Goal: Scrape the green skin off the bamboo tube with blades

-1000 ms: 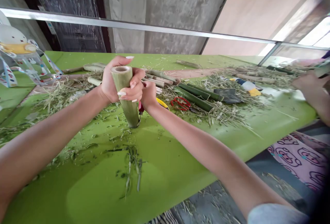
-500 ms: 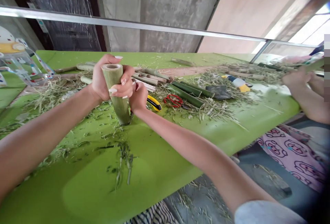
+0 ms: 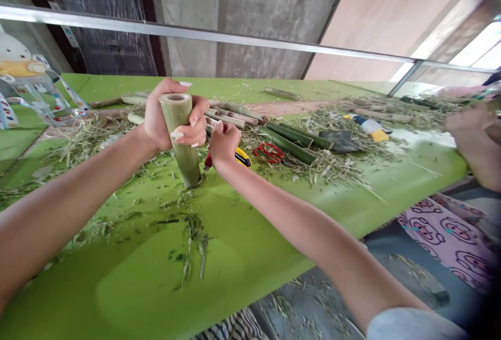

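My left hand point(image 3: 158, 120) is wrapped round a pale green bamboo tube point(image 3: 187, 160). The tube stands nearly upright, its lower end on the green table point(image 3: 156, 298) and its hollow top facing up. Just to its right, my right hand point(image 3: 226, 142) is closed on a red tool point(image 3: 207, 161) that looks like a utility knife; most of it is hidden by the fingers. Behind the right wrist lies a yellow and black utility knife point(image 3: 243, 157). Thin green shavings point(image 3: 193, 233) are scattered in front of the tube.
Red-handled scissors point(image 3: 270, 153) lie right of my hands, beside dark green bamboo pieces point(image 3: 291, 144). Split bamboo strips point(image 3: 235, 118) and heaped shavings point(image 3: 84, 133) spread behind. A clear bottle with straps point(image 3: 39, 89) stands at left. Another person's hand point(image 3: 472, 120) is at right.
My right hand has moved slightly right, away from the tube, and more of the red tool shows. The left hand keeps its hold on the tube. The view has shifted a little.
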Motion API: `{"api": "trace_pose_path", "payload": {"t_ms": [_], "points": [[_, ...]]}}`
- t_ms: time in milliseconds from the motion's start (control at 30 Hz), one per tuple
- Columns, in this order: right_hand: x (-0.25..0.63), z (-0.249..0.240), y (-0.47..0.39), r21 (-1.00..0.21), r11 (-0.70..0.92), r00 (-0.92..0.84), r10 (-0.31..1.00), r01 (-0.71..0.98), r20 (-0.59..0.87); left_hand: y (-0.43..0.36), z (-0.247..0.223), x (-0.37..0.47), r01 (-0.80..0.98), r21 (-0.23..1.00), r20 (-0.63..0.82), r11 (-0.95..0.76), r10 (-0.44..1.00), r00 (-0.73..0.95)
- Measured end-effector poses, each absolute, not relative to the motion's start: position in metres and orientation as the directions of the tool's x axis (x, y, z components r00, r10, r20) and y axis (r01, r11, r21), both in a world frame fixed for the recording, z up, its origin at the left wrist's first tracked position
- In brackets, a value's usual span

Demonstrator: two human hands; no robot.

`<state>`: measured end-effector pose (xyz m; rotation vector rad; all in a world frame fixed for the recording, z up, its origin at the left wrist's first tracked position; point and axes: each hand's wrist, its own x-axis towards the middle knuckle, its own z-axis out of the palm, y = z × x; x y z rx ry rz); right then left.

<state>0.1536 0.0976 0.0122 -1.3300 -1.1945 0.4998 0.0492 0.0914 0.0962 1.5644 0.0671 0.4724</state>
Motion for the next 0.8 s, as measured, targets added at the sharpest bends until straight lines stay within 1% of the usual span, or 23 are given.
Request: {"api": "trace_pose_path", "payload": {"t_ms": [67,133,267,433,600,700,800], "points": [[0.15,0.011,0.097,-0.93,0.207,0.485,0.807,0.303,0.337,0.094,0.095,0.049,-0.265,0.963,0.266,-0.044,0.287,0.92],[0.147,0.011,0.098,-0.941,0.176,0.538,0.783,0.29,0.312,0.096,0.094,0.048,-0.27,0.962,0.267,-0.024,0.262,0.927],[0.145,0.014,0.097,-0.952,0.151,0.548,0.788,0.266,0.279,0.096,0.095,0.047,-0.27,0.963,0.259,0.001,0.28,0.925],[0.144,0.018,0.093,-0.957,0.18,0.555,0.784,0.227,0.279,0.098,0.094,0.048,-0.27,0.962,0.248,0.041,0.277,0.928],[0.141,0.021,0.088,-0.949,0.177,0.553,0.779,0.261,0.297,0.096,0.095,0.049,-0.245,0.97,0.221,0.013,0.385,0.896],[0.138,0.023,0.083,-0.928,0.208,0.548,0.759,0.308,0.351,0.095,0.094,0.048,-0.237,0.971,0.199,0.04,0.42,0.886],[0.137,0.025,0.08,-0.916,0.23,0.547,0.744,0.33,0.384,0.096,0.092,0.046,-0.225,0.97,0.142,0.089,0.544,0.827]]}}
